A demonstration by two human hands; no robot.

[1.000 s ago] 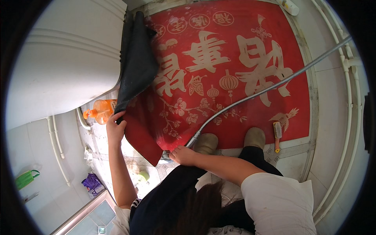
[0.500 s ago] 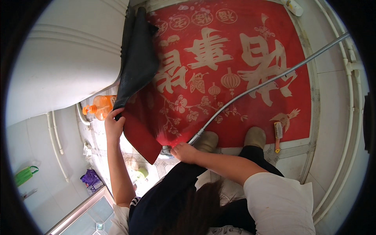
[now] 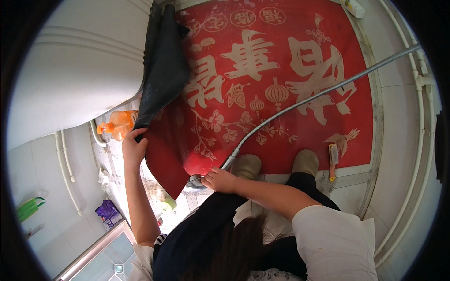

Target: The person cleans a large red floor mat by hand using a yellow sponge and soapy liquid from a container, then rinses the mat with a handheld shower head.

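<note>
A red floor mat [image 3: 286, 154] with pale characters, lanterns and flowers lies before my feet, its left side folded up so the black backing [image 3: 166, 70] shows. My left hand [image 3: 134, 144] is closed on the lifted edge of this mat, next to an orange plastic bottle [image 3: 119, 124]. My right hand [image 3: 219, 181] is wrapped round the handle of a shower head [image 3: 194, 181] near the mat's lower left corner. Fine spray shows over the red surface there. From the handle a grey metal hose [image 3: 300, 104] runs across the mat to the upper right.
A brush [image 3: 333, 161] with an orange handle lies at the mat's lower right. White pipes [image 3: 420, 126] run along the right wall. A large white basin or tub [image 3: 89, 61] bulges in at upper left. A purple bag [image 3: 108, 214] sits at lower left. A white bottle [image 3: 355, 8] lies far right.
My left hand and the mat edge it holds have moved slightly left and up. The mat's loose corner has swung left and nearer to me. The shower head has shifted slightly left.
</note>
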